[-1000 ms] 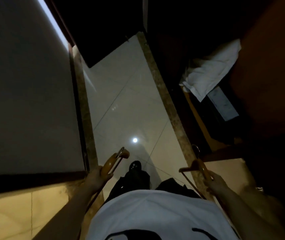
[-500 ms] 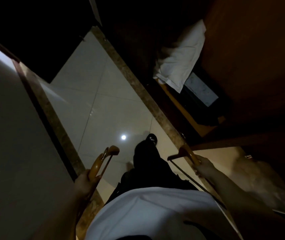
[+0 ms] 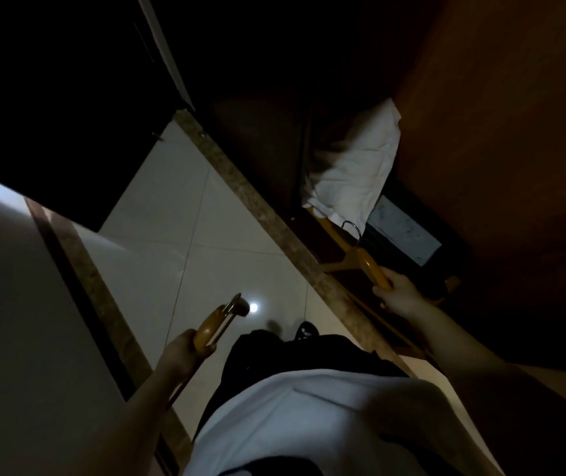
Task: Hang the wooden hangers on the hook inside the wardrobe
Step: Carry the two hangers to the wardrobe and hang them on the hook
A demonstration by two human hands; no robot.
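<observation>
**A:** Starting on the left: the left hand (image 3: 185, 352) is wrapping its fingers fully round one arm of the left hanger (image 3: 210, 327). The wood is poking up and forward out of the fist, over the tiled floor (image 3: 185, 235).

**B:** How is it handling, would you say?

**A:** Light and stiff, I'm guessing. It's glossy wood, probably a touch slick, so a full wrap on the thick shoulder is suiting it. For the hanging itself I'd be wanting the fingers nearer the neck, where it's balancing best.

**B:** And moving right?

**A:** The right hand (image 3: 400, 295) is gripping the right hanger (image 3: 372, 269) the same way, fingers closed round one arm. The rest is running up and away from the knuckles. Its metal hook (image 3: 352, 228) is standing free beyond the fingertips and reaching into the open wardrobe (image 3: 498, 132).

**B:** Anything past that?

**A:** A white pillow (image 3: 353, 170) is lying further in, beyond the metal hook. Whether they're touching, I can't tell in this gloom.

**B:** And the hook they're aiming for?

**A:** I'm not seeing it; that corner is too dark.
</observation>
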